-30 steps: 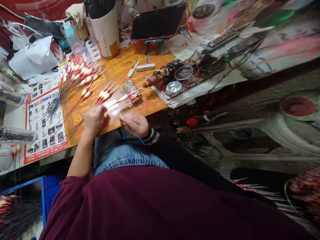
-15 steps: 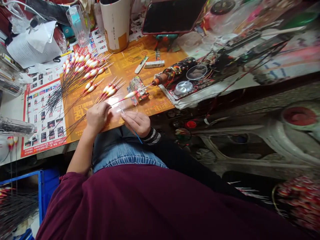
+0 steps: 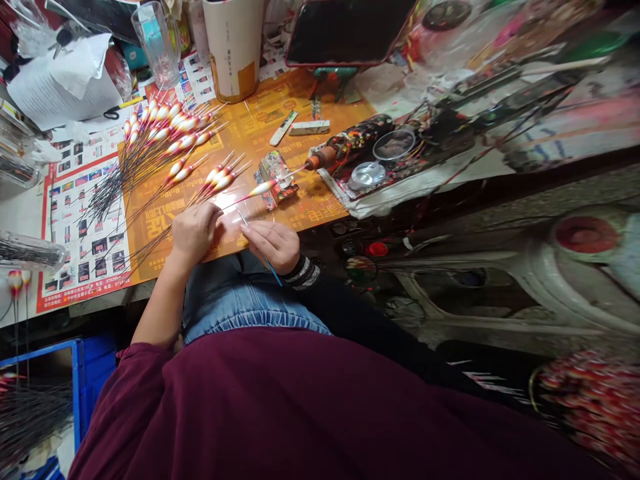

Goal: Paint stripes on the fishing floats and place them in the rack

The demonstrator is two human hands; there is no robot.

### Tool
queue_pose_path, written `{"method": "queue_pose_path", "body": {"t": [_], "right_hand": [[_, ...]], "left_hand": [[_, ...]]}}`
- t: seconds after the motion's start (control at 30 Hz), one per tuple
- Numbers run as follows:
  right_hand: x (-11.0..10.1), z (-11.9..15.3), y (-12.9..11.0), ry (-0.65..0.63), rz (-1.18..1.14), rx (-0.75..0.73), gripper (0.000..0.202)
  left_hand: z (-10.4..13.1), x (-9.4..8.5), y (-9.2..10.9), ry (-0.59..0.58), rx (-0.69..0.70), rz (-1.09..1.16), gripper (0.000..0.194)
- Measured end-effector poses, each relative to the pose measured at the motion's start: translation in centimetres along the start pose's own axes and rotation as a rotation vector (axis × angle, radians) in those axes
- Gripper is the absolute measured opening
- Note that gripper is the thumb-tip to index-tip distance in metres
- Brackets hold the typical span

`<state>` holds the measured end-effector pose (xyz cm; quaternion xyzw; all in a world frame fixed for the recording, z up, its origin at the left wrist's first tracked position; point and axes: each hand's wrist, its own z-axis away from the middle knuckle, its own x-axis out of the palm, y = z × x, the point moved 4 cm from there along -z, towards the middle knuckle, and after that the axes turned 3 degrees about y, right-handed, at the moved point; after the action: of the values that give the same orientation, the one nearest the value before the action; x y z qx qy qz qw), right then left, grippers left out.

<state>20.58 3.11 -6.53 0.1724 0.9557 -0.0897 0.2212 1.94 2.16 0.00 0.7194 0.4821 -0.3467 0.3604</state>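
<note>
My left hand (image 3: pixel 194 230) is closed on the thin dark stem of a fishing float (image 3: pixel 263 188). The float has a white and yellow body with red toward the stem, and its far tip meets the orange-brown end of a paint-spattered spindle tool (image 3: pixel 345 145). In my right hand (image 3: pixel 274 244) a thin brush with a blue handle (image 3: pixel 273 271) is pinched, its fine end pointing up toward the float's stem. A paint-crusted block (image 3: pixel 285 190) sits beneath the float. Several finished-looking floats (image 3: pixel 220 177) lie just beyond my left hand.
A big pile of floats (image 3: pixel 167 127) lies on the printed sheet at the left. Behind stand a white cup (image 3: pixel 233 50), a glass mug (image 3: pixel 157 47) and a dark-screened device (image 3: pixel 347 30). Small clear dishes (image 3: pixel 369 175) sit at the right. A blue crate (image 3: pixel 95 367) is lower left.
The view has shifted slightly. Both hands keep nearly the same place and grip, with the brush and the float hardly moved.
</note>
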Motion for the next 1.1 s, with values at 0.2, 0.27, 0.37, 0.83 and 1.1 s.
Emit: {"method": "queue_pose_path", "body": {"t": [0.2, 0.27, 0.37, 0.83, 1.1], "right_hand": [[-0.18, -0.13, -0.05, 0.009, -0.054, 0.003, 0.036], [-0.09, -0.11, 0.04, -0.009, -0.082, 0.026, 0.037], [-0.29, -0.29, -0.06, 0.043, -0.098, 0.008, 0.042], [-0.35, 0.05, -0.11, 0.078, -0.048, -0.01, 0.041], [-0.18, 0.23, 0.13, 0.045, -0.125, 0.052, 0.04]], "left_hand": [[0.0, 0.09, -0.11, -0.017, -0.015, 0.005, 0.025], [-0.01, 0.11, -0.15, -0.031, -0.026, 0.016, 0.025], [-0.03, 0.05, -0.12, -0.032, -0.024, 0.015, 0.024], [0.05, 0.04, -0.03, -0.005, -0.007, -0.006, 0.024], [0.05, 0.08, -0.07, -0.015, -0.022, -0.004, 0.025]]}}
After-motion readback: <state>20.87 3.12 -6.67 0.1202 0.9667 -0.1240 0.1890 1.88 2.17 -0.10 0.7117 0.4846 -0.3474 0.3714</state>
